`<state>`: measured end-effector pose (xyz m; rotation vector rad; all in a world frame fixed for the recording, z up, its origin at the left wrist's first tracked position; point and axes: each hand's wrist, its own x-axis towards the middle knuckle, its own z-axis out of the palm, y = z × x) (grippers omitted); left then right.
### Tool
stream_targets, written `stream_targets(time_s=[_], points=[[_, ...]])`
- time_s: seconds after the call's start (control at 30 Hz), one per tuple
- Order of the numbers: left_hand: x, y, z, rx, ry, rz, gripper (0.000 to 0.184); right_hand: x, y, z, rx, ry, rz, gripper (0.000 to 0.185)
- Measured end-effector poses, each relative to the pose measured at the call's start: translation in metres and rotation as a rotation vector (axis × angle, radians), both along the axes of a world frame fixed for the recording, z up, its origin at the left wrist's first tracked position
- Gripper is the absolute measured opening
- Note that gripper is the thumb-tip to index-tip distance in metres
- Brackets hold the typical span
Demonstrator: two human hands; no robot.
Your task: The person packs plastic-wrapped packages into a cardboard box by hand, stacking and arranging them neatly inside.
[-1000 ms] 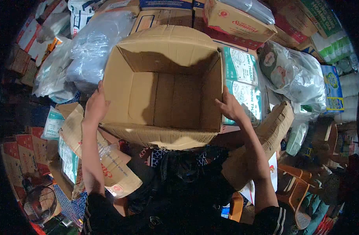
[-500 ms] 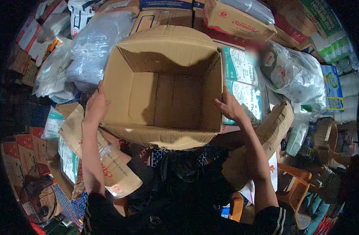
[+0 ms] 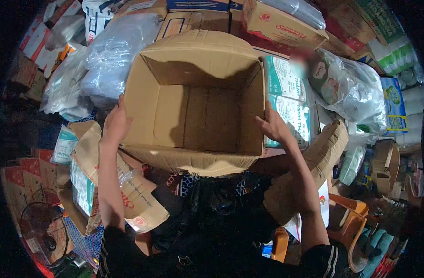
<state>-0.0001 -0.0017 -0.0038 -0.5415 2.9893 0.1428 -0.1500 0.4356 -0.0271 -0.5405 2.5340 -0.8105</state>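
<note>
An open, empty cardboard box (image 3: 207, 116) faces me, its brown inside in view and its flaps folded outward. My left hand (image 3: 115, 121) grips its left side, with the fingertips partly hidden along the outer wall. On the opposite side my right hand (image 3: 273, 124) holds the right wall, the thumb pointing left near the edge. Just right of the box lie white and green tissue packs (image 3: 290, 111).
Clear plastic bundles (image 3: 112, 60) lie at upper left. A Sunnest carton (image 3: 286, 25) sits at the top right. Torn cardboard (image 3: 140, 199) lies beside my left forearm, another cardboard piece (image 3: 325, 153) by my right. An orange chair (image 3: 353, 222) stands lower right.
Both hands keep their hold on the box. The whole view has shifted very slightly; at the far right, a dark shape has moved off the cardboard there.
</note>
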Motion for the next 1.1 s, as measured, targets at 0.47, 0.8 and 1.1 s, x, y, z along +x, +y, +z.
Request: stream_targets(time_s=[0.47, 0.8, 1.1], points=[[-0.011, 0.002, -0.016, -0.014, 0.163, 0.010, 0.057, -0.001, 0.002, -0.003, 0.004, 0.039, 0.002, 0.078], [-0.028, 0.062, -0.002, -0.425, 0.543, -0.179, 0.051, -0.032, 0.064, 0.008, -0.009, 0.191, -0.172, 0.085], [-0.105, 0.335, 0.013, 1.616, 0.143, -0.363, 0.045, -0.070, 0.149, -0.023, 0.303, 0.352, -0.588, 0.073]])
